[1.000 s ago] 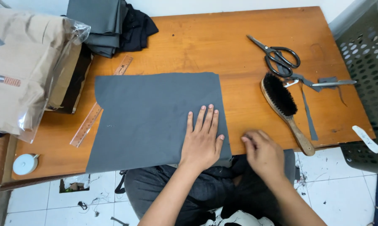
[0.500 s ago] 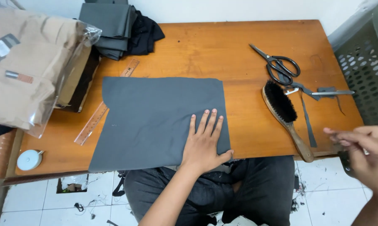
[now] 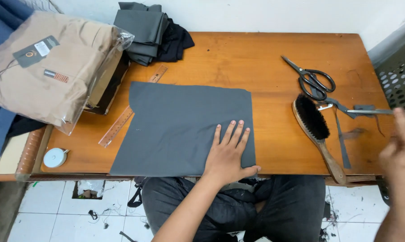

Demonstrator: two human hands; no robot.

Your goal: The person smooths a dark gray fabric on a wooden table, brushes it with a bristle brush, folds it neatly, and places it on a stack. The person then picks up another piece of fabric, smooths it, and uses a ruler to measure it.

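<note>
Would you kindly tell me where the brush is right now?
In the head view, the wooden brush lies on the table's right side, just below the black scissors and right of the grey cloth.

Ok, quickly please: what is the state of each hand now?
Left hand: open, pressed flat on the grey fabric piece, holding nothing.
Right hand: blurred at the table's right edge; open or closed cannot be told.
</note>
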